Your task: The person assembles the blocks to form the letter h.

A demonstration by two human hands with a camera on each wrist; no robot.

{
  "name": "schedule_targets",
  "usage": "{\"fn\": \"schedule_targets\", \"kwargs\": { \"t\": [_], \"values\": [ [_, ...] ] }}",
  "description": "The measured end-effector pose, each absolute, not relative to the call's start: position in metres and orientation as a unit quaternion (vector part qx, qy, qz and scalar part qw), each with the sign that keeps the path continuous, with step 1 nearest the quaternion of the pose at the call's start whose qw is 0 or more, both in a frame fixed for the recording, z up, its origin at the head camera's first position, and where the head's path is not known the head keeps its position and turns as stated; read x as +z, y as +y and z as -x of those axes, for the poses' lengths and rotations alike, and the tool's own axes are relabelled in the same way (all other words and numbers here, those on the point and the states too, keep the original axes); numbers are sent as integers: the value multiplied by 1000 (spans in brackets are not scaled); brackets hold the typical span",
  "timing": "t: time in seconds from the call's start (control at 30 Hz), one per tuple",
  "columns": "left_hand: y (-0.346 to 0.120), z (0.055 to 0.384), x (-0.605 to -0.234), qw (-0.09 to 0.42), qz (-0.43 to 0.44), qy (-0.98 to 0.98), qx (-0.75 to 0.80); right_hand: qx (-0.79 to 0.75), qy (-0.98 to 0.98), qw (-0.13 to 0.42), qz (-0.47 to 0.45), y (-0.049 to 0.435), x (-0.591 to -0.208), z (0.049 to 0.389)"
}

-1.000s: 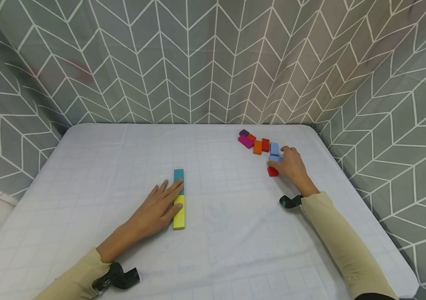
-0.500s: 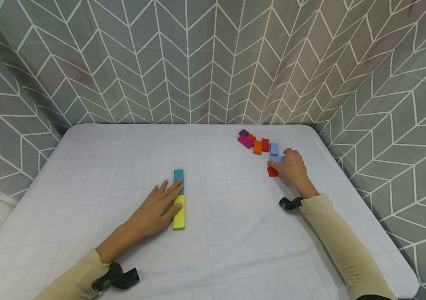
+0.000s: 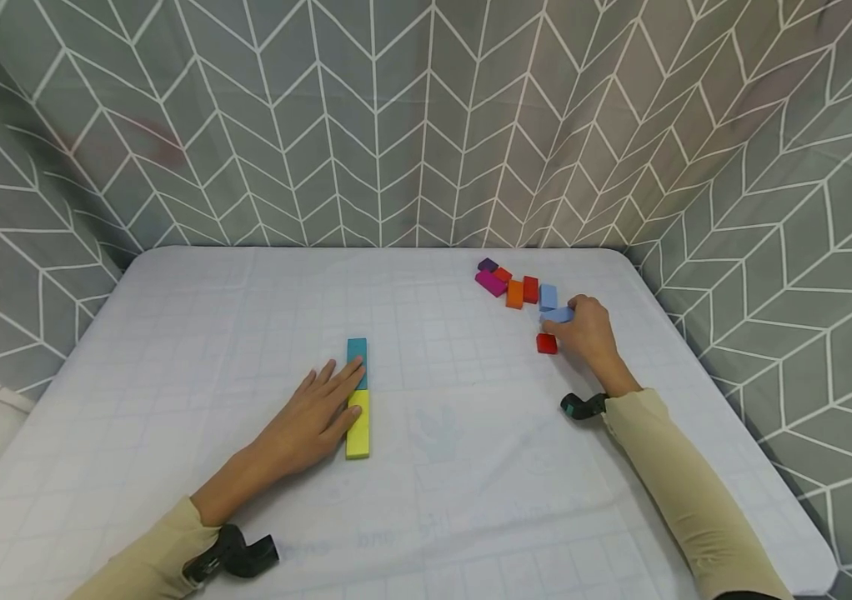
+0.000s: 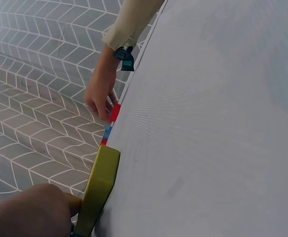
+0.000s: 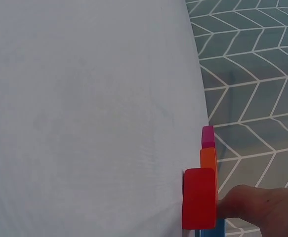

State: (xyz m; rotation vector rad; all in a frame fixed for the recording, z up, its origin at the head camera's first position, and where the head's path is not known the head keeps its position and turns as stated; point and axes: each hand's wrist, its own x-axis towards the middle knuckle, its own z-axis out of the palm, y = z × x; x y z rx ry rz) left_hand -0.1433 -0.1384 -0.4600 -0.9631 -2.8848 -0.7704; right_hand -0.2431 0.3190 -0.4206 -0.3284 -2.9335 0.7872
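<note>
My left hand [image 3: 313,412] rests with extended fingers across a teal block [image 3: 356,348] and a yellow block [image 3: 358,443], laid end to end in one line. In the left wrist view the yellow block [image 4: 99,182] stands out, with the thumb at its side. Off to the right, my right hand [image 3: 591,333] pinches a light blue block [image 3: 557,315] between thumb and fingers. Another light blue block [image 3: 548,297] lies just beyond it. A red block [image 3: 547,344] sits on the near side of the thumb. That red block [image 5: 199,198] hides much of the blue one in the right wrist view.
Beyond the right hand lie a second red block [image 3: 530,289], an orange block [image 3: 514,295], a magenta block [image 3: 490,283], an orange-red block [image 3: 502,274] and a dark purple block [image 3: 488,265]. A patterned curtain [image 3: 403,125] borders the white-covered table [image 3: 456,500].
The right hand has shifted the pinched light blue block slightly to the right and turned it, opening a gap to the near red block. My left hand stays in place.
</note>
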Motion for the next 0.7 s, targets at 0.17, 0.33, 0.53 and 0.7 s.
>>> {"fn": "schedule_targets", "kwargs": {
  "t": [0.17,0.33,0.53,0.7],
  "values": [
    [-140,142,-460,9,308,-919,-245,261,-959,47,96,317,-420,244],
    [-139,143,-460,10,309,-919,-243,264,-959,68,80,315,-415,242],
    [-139,144,-461,4,307,-921,-241,275,-956,82,60,306,-404,242],
    [-138,143,-459,0,304,-920,-245,285,-953,85,49,294,-396,241]
  ]
}}
